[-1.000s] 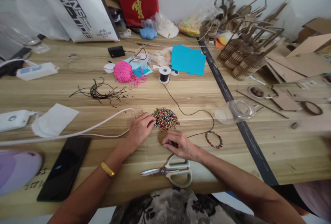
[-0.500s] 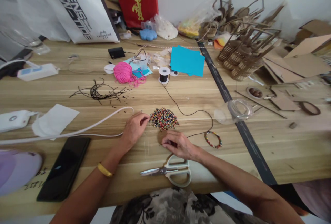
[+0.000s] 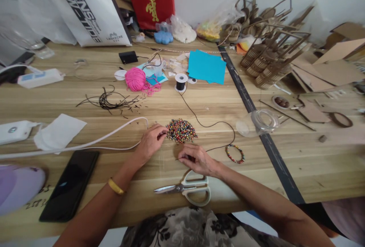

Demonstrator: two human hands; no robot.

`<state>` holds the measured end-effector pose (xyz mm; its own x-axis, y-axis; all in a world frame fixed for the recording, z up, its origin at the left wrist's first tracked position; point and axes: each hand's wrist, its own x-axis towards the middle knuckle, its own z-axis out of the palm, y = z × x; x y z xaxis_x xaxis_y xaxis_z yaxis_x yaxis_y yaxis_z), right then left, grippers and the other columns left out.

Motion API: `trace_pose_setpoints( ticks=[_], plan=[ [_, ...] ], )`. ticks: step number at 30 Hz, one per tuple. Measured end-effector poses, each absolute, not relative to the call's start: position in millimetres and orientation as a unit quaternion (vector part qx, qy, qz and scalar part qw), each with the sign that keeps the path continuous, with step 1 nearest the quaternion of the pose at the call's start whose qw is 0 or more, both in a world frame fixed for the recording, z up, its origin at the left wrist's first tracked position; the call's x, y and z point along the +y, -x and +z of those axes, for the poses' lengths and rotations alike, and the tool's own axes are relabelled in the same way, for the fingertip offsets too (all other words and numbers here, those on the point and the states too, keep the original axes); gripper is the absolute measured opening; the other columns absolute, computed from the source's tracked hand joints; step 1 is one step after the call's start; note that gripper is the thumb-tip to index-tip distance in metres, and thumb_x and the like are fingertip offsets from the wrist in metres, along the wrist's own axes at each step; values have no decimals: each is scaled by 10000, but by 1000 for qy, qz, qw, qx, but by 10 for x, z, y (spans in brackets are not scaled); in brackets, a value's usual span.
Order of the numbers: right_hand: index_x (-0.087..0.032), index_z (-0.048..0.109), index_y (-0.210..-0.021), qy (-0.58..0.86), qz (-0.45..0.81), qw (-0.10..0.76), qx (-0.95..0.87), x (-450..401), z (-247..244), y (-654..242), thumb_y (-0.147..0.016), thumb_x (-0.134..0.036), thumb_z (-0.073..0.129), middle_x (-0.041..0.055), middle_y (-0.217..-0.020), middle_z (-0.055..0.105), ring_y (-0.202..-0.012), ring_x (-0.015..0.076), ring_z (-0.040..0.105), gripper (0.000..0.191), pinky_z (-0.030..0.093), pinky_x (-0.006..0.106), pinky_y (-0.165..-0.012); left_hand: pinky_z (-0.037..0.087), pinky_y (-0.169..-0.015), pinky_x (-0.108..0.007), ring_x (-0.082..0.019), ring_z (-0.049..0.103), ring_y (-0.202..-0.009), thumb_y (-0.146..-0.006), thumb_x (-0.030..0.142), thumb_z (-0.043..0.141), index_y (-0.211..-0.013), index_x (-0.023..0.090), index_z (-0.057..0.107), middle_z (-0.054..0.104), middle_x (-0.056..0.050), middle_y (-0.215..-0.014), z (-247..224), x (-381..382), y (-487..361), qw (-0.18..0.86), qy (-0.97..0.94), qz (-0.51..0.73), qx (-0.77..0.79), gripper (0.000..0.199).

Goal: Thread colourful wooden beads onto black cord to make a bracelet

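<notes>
A pile of small multicoloured beads (image 3: 181, 130) lies mid-table. At its left edge are the pinched fingertips of my left hand (image 3: 151, 140); whatever they hold is too small to make out. Just below the pile, my right hand (image 3: 197, 158) pinches the black cord (image 3: 219, 122), whose short end sticks out left of the fingers. The cord runs back to a black spool (image 3: 181, 82). A beaded ring (image 3: 235, 153) rests to the right of my right hand, and scissors with pale handles (image 3: 196, 190) lie below it.
Cut black cords (image 3: 110, 100), pink yarn (image 3: 135, 79) and blue sheets (image 3: 207, 67) lie farther back. On the left are a phone (image 3: 69, 186) and a white cable (image 3: 105, 137). A clear round container (image 3: 264, 120) and cardboard pieces (image 3: 316, 74) are to the right.
My left hand has moved slightly right, its fingertips now at the edge of the bead pile. My right hand has kept its place and its pinch on the cord.
</notes>
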<state>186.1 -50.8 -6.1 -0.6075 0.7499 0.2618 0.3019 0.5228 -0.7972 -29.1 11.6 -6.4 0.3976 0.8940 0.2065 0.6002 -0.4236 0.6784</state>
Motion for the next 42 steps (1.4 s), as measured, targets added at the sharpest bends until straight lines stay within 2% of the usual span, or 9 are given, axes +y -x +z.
trace_pose_setpoints(
  ticks=[6, 13, 19, 25, 29, 34, 42],
  plan=[
    [-154, 584, -816, 325, 364, 303, -819, -505, -39, -1860, -925, -212, 512, 29, -724, 540, -663, 137, 499, 143, 412, 232, -601, 511, -714, -263, -140, 615, -727, -794, 103, 546, -867, 156, 653, 665, -49, -847, -5, 113, 328, 274, -779, 291, 484, 140],
    [-154, 591, -846, 327, 379, 306, -810, -506, -61, -1867, -913, -194, 521, 37, -745, 547, -683, 139, 503, 105, 415, 227, -593, 492, -660, -250, -131, 593, -672, -749, 103, 587, -856, 145, 668, 654, -33, -787, 22, 121, 380, 330, -776, 236, 483, 141],
    [-156, 586, -827, 333, 388, 319, -798, -516, -64, -1852, -898, -179, 533, 31, -732, 531, -672, 135, 495, 91, 408, 229, -588, 479, -667, -259, -133, 579, -670, -738, 119, 607, -838, 141, 669, 640, -34, -774, 26, 95, 316, 342, -761, 262, 485, 119],
    [-152, 576, -803, 339, 404, 333, -781, -523, -15, -1842, -901, -191, 523, 27, -724, 521, -654, 126, 488, 117, 398, 230, -592, 479, -692, -260, -147, 605, -714, -737, 255, 655, -809, 123, 662, 675, -48, -785, 99, 67, 298, 481, -678, 289, 475, 151],
    [-146, 576, -773, 362, 425, 353, -751, -528, -14, -1844, -880, -185, 540, 15, -704, 511, -626, 112, 472, 119, 375, 217, -564, 432, -612, -230, -121, 556, -638, -734, 313, 664, -728, 114, 654, 641, -24, -685, 95, 31, 260, 551, -664, 249, 439, 199],
    [-145, 579, -773, 389, 473, 362, -703, -520, -23, -1865, -867, -219, 563, 7, -697, 519, -618, 105, 467, 120, 364, 214, -560, 404, -559, -206, -95, 515, -564, -739, 325, 660, -739, 115, 615, 579, 13, -599, 93, -8, 228, 637, -629, 199, 399, 215],
    [-151, 578, -788, 408, 539, 365, -641, -515, -52, -1867, -871, -326, 582, -5, -679, 511, -584, 94, 424, 194, 330, 204, -519, 444, -672, -222, -115, 566, -693, -706, 286, 715, -795, 108, 665, 660, -33, -740, 1, 17, 252, 673, -631, 182, 339, 205]
  ],
)
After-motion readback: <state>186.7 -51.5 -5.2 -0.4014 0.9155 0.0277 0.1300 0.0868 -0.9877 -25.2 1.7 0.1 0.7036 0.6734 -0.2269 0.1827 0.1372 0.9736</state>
